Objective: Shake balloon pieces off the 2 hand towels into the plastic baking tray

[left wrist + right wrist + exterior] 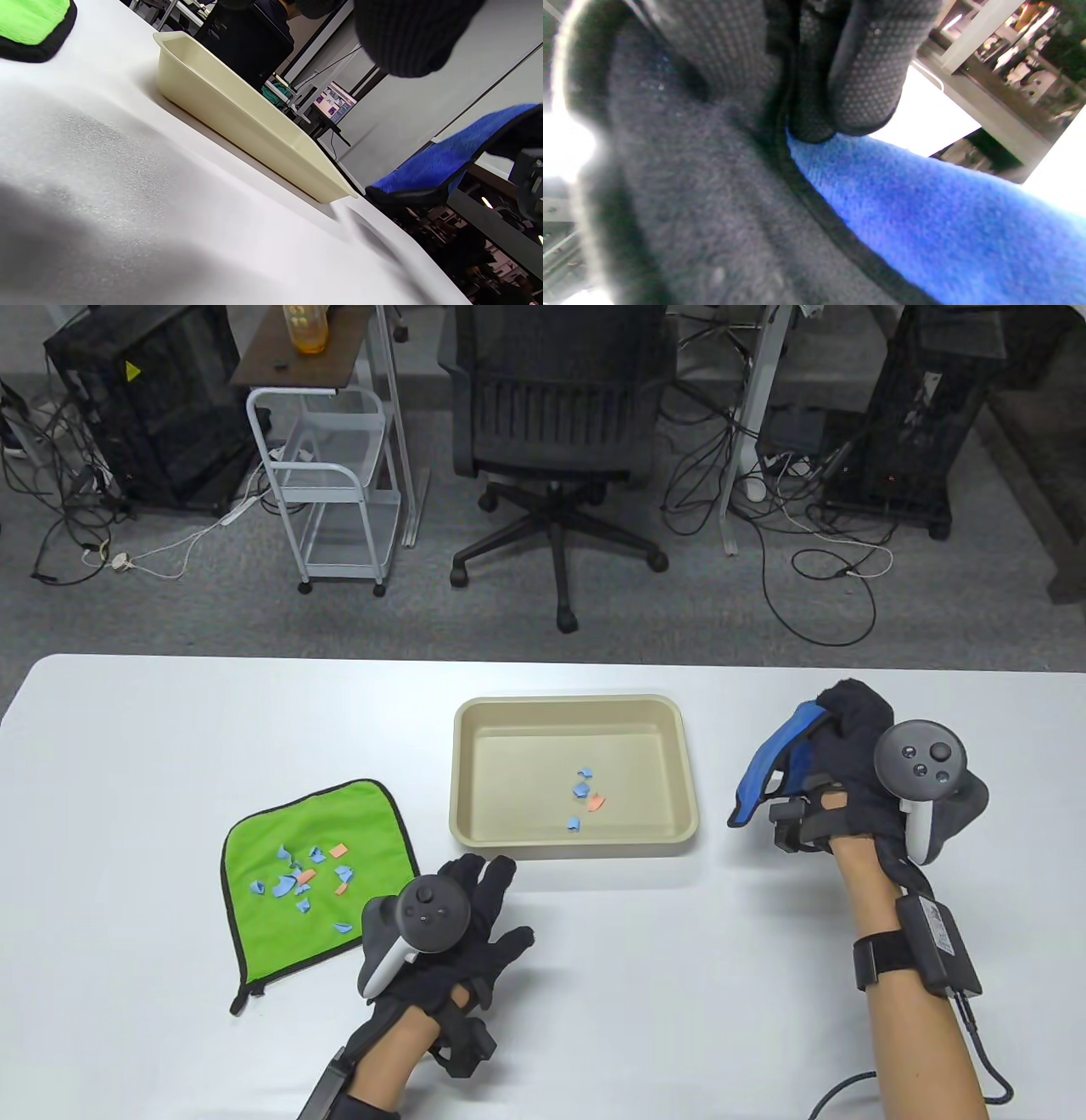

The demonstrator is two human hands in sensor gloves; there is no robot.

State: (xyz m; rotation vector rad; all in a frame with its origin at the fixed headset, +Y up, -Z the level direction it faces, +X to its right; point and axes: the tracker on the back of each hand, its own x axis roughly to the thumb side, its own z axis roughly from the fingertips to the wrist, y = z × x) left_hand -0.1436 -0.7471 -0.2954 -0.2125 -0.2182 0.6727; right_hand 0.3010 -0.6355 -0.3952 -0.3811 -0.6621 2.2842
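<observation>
A green hand towel (314,874) lies flat at the left, strewn with several blue and orange balloon pieces (299,878). The beige plastic baking tray (475,831) sits mid-table with a few balloon pieces (584,797) inside. My right hand (836,780) grips a bunched blue and grey hand towel (768,768) just right of the tray; the right wrist view shows its fingers (865,80) pinching the blue towel (925,220). My left hand (475,916) lies open on the table between the green towel and the tray, holding nothing. The left wrist view shows the tray (237,110) side on and the blue towel (449,161) beyond it.
The white table (170,729) stretches bare to the left and in front. An office chair (556,441), a white cart (335,483) and cables stand on the floor behind the far edge.
</observation>
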